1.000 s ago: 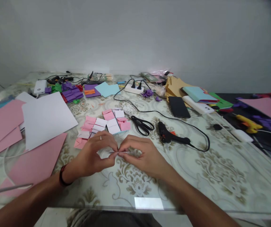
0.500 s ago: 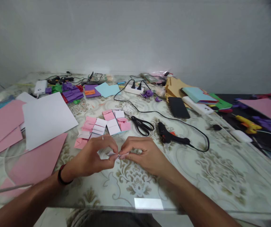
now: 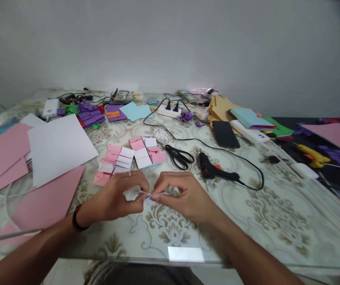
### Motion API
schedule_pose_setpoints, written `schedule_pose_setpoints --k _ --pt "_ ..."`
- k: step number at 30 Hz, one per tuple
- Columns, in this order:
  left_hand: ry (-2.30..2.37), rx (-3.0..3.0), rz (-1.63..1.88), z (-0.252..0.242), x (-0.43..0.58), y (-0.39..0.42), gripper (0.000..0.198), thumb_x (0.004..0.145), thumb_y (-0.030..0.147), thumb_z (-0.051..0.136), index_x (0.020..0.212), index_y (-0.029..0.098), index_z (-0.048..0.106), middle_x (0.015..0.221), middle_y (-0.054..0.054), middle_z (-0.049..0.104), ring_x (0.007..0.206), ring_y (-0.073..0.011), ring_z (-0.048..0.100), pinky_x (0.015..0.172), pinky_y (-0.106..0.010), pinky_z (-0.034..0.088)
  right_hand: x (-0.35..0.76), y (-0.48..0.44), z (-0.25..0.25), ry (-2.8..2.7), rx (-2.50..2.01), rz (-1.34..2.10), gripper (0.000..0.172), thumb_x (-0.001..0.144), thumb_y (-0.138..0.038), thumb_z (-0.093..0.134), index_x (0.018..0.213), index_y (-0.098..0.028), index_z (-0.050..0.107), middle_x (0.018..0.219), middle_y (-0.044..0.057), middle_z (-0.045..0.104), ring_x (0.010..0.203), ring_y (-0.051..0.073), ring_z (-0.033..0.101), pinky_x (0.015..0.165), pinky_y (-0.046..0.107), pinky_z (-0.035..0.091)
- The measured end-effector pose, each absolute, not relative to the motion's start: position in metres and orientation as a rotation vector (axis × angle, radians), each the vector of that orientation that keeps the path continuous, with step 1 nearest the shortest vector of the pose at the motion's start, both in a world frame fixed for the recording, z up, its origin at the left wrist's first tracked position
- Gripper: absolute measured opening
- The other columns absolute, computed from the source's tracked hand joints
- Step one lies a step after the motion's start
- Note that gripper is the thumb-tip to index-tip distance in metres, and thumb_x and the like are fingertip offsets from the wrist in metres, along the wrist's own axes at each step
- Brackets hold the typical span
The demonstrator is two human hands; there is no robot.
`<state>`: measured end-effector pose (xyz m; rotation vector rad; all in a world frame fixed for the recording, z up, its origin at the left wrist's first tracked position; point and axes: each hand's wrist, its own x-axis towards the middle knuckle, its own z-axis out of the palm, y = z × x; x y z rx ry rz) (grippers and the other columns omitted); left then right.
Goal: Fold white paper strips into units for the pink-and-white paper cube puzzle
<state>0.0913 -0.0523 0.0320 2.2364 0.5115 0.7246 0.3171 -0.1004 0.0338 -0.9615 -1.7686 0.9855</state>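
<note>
Between my two hands is a small piece of white paper [image 3: 149, 200], mostly covered by the fingers. My left hand [image 3: 122, 196] pinches its left side between thumb and index finger. From the other side my right hand [image 3: 177, 194] pinches it too, the fingertips of both hands nearly touching. Just beyond the hands lie folded pink and white paper pieces [image 3: 142, 157] in two clusters. Black-handled scissors [image 3: 180, 157] rest behind my right hand, blades pointing away to the left. To their right a black glue gun [image 3: 214, 168] lies on its side.
White sheets [image 3: 60, 150] and pink sheets [image 3: 48, 198] cover the left. A power strip [image 3: 169, 111], purple folded strips [image 3: 91, 116] and blue paper [image 3: 136, 112] sit at the back. A black phone [image 3: 225, 134] and a yellow glue gun [image 3: 314, 156] are rightward. The glue gun's cord loops across the table.
The white paper shows more below and between my fingertips, its angle slightly changed. Both hands keep their pinch in nearly the same place.
</note>
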Motion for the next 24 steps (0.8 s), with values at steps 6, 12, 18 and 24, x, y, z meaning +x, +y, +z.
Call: schedule_pose_setpoints --k 6,12,18,24 --pt "0.521 2.217 0.716 0.036 0.088 -0.049 0.018 0.088 0.004 0.063 0.094 0.021 0.061 0.094 0.001 0.070 0.086 -0.0131 0.066 0.078 -0.025 0.049 0.321 -0.100 0.037 -1.740 -0.973 1.014 0.011 0.087 -0.021 0.080 0.078 -0.018 0.077 0.075 0.002 0.075 0.068 0.014 0.068 0.066 0.026 0.049" --pt "0.563 2.176 0.701 0.039 0.085 -0.045 0.020 0.085 0.002 0.065 0.092 0.020 0.063 0.090 0.002 0.069 0.082 -0.0107 0.064 0.076 -0.022 0.048 0.326 -0.098 0.036 -1.703 -1.020 1.064 0.011 0.086 -0.024 0.081 0.078 -0.019 0.077 0.077 0.002 0.075 0.070 0.015 0.067 0.068 0.029 0.048" --pt "0.568 2.144 0.640 0.041 0.084 -0.039 0.021 0.082 -0.001 0.062 0.089 0.019 0.063 0.087 0.002 0.067 0.081 -0.0110 0.062 0.076 -0.023 0.047 0.338 -0.093 0.032 -1.641 -1.057 1.118 0.012 0.085 -0.028 0.083 0.079 -0.020 0.077 0.076 0.001 0.073 0.070 0.015 0.063 0.067 0.030 0.046" --pt "0.619 1.790 0.738 0.033 0.087 -0.037 0.010 0.101 0.029 0.061 0.099 0.020 0.065 0.094 -0.003 0.066 0.084 -0.0151 0.064 0.079 -0.028 0.053 0.338 -0.089 0.030 -1.588 -0.981 0.994 0.009 0.086 -0.022 0.083 0.081 -0.022 0.075 0.081 0.000 0.072 0.075 0.015 0.064 0.071 0.029 0.047"
